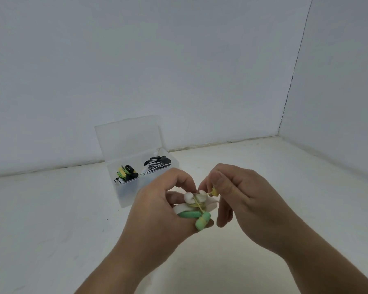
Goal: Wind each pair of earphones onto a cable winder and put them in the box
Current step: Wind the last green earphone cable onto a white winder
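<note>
Yellow cable (198, 204) runs in a short taut line from the white cable winder (212, 203) up and to the right. It ends at a small yellow end piece (215, 191), which the right hand (244, 200) pinches between thumb and forefinger. That slant, lower left to upper right, is the relation the coming move turns on: the free end lies just beside the winder on its upper right, and the right hand's grip is already on it.

The left hand (157, 211) holds the winder just below the middle of the frame, fingers curled round its body and thumb tip pressing down on top. Most of the cable looks wrapped round the winder's waist, so I judge the winding nearly done, with the end to be tucked in.

The earphones' two mint-green buds (202, 222) stick out at the winder's lower edge, against the left fingers. The winder's soft white flaps spread out from under the coil.

The translucent box (128, 196) stands on the pale desk (51, 219) up and to the left of the hands, partly behind the left hand and nearer to it. Its lid (128, 139) is upright. One compartment holds a yellow, green and black wound set (125, 172), the other a black-and-white striped set (157, 163).
</note>
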The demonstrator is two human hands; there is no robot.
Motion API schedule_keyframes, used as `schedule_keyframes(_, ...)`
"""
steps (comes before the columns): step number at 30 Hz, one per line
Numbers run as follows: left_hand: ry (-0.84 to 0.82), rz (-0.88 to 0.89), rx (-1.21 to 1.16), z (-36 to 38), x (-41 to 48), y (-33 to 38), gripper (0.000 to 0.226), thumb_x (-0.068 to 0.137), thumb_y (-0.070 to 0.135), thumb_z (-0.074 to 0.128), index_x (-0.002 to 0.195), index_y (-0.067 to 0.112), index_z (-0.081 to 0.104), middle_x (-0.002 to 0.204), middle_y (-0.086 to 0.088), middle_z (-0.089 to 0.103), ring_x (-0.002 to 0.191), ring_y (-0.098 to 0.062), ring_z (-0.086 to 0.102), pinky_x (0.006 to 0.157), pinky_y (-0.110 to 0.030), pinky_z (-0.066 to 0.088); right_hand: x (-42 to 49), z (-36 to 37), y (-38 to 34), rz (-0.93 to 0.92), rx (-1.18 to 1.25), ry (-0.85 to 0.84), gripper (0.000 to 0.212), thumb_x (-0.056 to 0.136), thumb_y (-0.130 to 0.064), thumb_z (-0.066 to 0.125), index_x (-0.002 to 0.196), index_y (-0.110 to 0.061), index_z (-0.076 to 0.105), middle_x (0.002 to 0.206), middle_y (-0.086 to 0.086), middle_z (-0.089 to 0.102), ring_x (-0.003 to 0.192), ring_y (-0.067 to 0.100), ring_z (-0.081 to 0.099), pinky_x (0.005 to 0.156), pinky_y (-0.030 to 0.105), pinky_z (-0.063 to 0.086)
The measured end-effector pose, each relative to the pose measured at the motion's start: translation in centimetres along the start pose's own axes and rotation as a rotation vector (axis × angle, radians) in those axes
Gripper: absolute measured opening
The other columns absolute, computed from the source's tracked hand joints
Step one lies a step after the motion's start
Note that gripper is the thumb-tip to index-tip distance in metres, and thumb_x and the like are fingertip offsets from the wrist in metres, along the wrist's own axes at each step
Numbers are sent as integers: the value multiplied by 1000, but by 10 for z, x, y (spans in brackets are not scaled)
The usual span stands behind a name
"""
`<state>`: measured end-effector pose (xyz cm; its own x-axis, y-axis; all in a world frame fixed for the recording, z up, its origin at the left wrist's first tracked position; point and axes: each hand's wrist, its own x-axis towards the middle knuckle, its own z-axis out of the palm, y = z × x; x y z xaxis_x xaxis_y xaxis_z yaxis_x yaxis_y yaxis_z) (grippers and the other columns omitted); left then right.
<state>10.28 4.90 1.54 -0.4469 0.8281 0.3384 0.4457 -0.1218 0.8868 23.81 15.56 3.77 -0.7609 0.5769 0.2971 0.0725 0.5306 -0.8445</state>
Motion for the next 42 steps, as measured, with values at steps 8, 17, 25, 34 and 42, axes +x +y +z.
schedule_keyframes(8, 38, 105, 78, -2, 4, -6, 35, 48, 23, 87, 71, 25, 61, 81, 5, 66, 81, -16, 68, 57, -35, 58, -1, 6, -3, 62, 164, 53, 47, 87, -53, 40, 84, -13, 65, 51, 4, 62, 47, 18, 62, 49, 23, 48)
schedule_keyframes(17, -53, 86, 2, 4, 2, -13, 39, 71, 4, 84, 92, 30, 64, 105, 3, 66, 96, -19, 69, 72, -29, 56, 2, 14, 2, 157, 249, 311, 40, 102, -34, 45, 80, -5, 60, 63, 7, 69, 47, 26, 66, 48, 37, 58)
schedule_keyframes(25, -25, -103, -323, 10, 0, -2, 32, 66, 34, 76, 96, 27, 66, 107, 8, 67, 86, -30, 73, 78, -50, 61, 4, 10, 6, 205, 260, 411, 40, 102, -32, 46, 75, -6, 60, 63, 10, 69, 48, 25, 65, 56, 47, 61)
schedule_keyframes(34, 138, -144, -230, 15, 1, -3, 22, 79, 0, 79, 72, 12, 62, 104, 4, 73, 73, -31, 74, 79, -49, 61, 4, 13, 5, 196, 269, 389, 40, 102, -31, 47, 77, -3, 59, 63, 14, 68, 46, 24, 62, 57, 49, 61)
schedule_keyframes(42, 194, -114, -68, 19, -2, 3, 22, 79, 4, 77, 64, 16, 67, 106, 15, 73, 71, -15, 74, 73, -47, 61, 5, 14, 5, 215, 300, 395, 39, 102, -31, 47, 76, -3, 57, 64, 14, 67, 44, 23, 60, 55, 47, 59)
